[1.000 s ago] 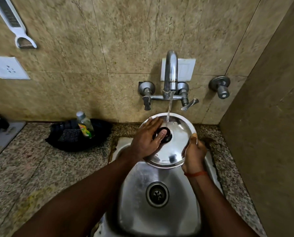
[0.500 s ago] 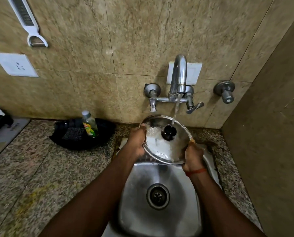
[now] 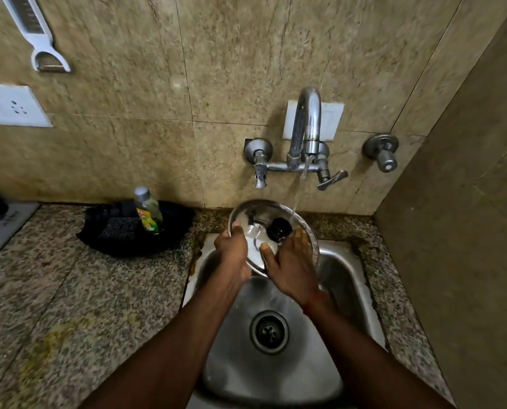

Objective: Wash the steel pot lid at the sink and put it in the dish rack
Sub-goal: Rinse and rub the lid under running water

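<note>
Over the steel sink (image 3: 343, 278), under a running tap (image 3: 307, 125): steel pot lid (image 3: 246, 215) tilted, black knob (image 3: 279, 227) up. Left hand (image 3: 231, 255) clamped on the lid's left rim; right hand (image 3: 290, 267) spread flat across its face, fingers loosely open, gripping nothing. Water stream striking near the knob. Around it, speckled granite counter (image 3: 69, 290), beige tiled wall (image 3: 128, 113), white socket (image 3: 13, 106), hanging peeler (image 3: 39, 39). Dish soap bottle (image 3: 148, 210) upright by a black tray (image 3: 134, 231), left of the sink.
</note>
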